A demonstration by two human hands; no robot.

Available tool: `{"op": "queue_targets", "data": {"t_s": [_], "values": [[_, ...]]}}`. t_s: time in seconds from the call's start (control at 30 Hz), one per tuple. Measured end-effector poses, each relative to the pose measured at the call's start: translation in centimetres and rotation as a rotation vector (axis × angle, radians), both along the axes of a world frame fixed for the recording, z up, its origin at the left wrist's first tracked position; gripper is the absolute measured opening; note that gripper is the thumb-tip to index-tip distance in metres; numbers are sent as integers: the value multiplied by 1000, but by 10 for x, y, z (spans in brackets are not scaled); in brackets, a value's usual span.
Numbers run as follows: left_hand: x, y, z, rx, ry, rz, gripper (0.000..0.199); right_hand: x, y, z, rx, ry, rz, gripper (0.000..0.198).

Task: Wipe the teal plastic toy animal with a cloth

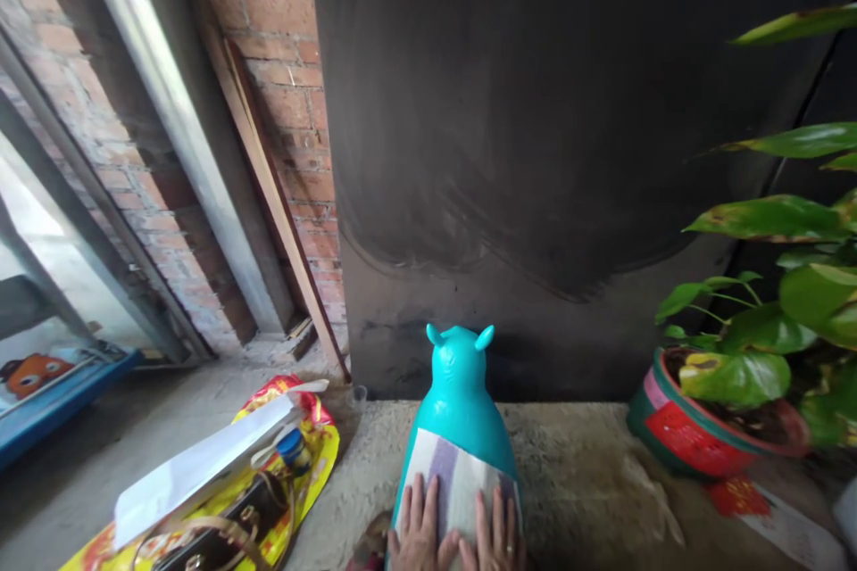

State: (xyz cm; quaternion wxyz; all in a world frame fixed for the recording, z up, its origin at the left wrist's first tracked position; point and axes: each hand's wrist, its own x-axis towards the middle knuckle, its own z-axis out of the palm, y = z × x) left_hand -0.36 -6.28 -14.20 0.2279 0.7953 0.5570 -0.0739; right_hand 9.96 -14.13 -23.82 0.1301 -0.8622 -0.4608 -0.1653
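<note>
A turquoise inflatable animal toy (457, 410) with two small ears stands on the concrete floor, its head toward the dark panel. Over its back lies a cloth (461, 475) with white and pale purple stripes. My left hand (421, 528) rests flat on the cloth, fingers stretched out. Beside it my right hand (494, 533) lies flat too, fingers spread, with a ring on one finger. Neither hand is wrapped round anything. The toy's rear part is hidden by the hands and the frame's bottom edge.
A dark panel (509, 134) stands right before the toy. At left, a yellow and red bag (321, 455) lies under a white box (201, 464), a blue-capped jar (293, 449) and a dark handbag (234, 522). A potted plant (689, 437) stands at right. A wooden plank (281, 205) leans on the brick wall.
</note>
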Motion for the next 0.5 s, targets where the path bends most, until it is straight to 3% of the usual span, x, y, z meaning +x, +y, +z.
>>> {"op": "queue_targets", "data": {"t_s": [0.3,0.5], "values": [[-7,-7,22,-28,-110,-12,65,4,-1,43,-290,346,20,66],[-14,-16,14,-40,-160,28,64,4,-7,43,-284,327,51,74]]}}
